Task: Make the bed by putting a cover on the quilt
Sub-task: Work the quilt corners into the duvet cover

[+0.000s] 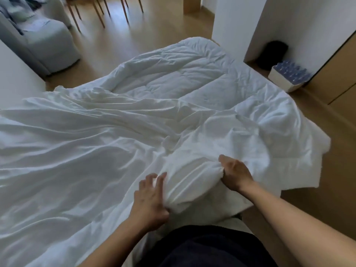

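Observation:
A white quilt (173, 74) lies rumpled across the far and right part of the bed. A smooth white cover (67, 141) spreads over the left and near part. Right in front of me a bunched corner of white fabric (192, 182) bulges between both hands. My right hand (234, 173) grips the bunch on its right side, fingers curled into the cloth. My left hand (150, 197) holds the bunch on its left side, thumb tucked under it and fingers spread against it. Whether the bunch has quilt inside the cover I cannot tell.
A grey sofa (44, 39) and wooden chair legs (100, 10) stand at the far left. A white wall corner (235, 26) rises beyond the bed. A pack of water bottles (289, 74) sits on the wooden floor at the right, beside a wooden door (339, 74).

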The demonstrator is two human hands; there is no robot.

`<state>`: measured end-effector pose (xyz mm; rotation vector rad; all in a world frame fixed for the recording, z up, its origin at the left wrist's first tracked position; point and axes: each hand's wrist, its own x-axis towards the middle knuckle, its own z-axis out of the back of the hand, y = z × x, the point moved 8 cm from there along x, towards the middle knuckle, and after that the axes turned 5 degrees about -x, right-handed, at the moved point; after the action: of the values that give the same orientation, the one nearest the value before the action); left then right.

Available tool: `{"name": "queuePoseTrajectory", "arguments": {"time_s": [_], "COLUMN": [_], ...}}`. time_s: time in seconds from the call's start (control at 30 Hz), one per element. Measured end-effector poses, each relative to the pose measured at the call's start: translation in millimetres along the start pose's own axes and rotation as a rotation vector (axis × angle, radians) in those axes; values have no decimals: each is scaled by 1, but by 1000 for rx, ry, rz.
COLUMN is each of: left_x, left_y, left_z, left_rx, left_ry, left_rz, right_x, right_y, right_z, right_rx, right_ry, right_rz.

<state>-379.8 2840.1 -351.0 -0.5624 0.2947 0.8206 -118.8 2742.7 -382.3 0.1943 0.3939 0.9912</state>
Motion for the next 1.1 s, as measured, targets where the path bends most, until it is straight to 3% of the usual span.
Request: {"name": "queuePoseTrajectory", "arguments": {"time_s": [0.1, 0.23, 0.47, 0.53, 0.67, 0.77, 0.9, 0.97, 1.1], "left_x": [10, 40, 72, 77, 83, 89, 89, 89, 88], "left_y": [-81, -159, -183, -179, -180, -178, -195, -199, -203], "left_z": [-16, -21, -5, -12, -15, -12, -14, -18, -28], "left_rx": [118, 46, -183, -263, -280, -296, -215, -163, -104], "left_ry": [0, -70, 53, 130, 246, 235, 181, 134, -11], "left_rz": [-220, -267, -301, -285, -271, -201, -117, -81, 29], "right_x": [-15, -36, -64, -73, -82, -71, -24, -9, -2], "right_y": [0, 6, -41, -79, -186, -232, -217, -219, -255], "right_z": [27, 53, 45, 22, -32, -66, -117, -125, -104], "right_rx": [6, -13, 349, 496, 882, 1082, 1623, 1571, 1283], "right_ry": [-23, -116, -286, -306, -321, -226, 201, 258, 152], "right_rz": [-19, 0, -20, -189, -813, -1044, -1036, -986, -992]}}
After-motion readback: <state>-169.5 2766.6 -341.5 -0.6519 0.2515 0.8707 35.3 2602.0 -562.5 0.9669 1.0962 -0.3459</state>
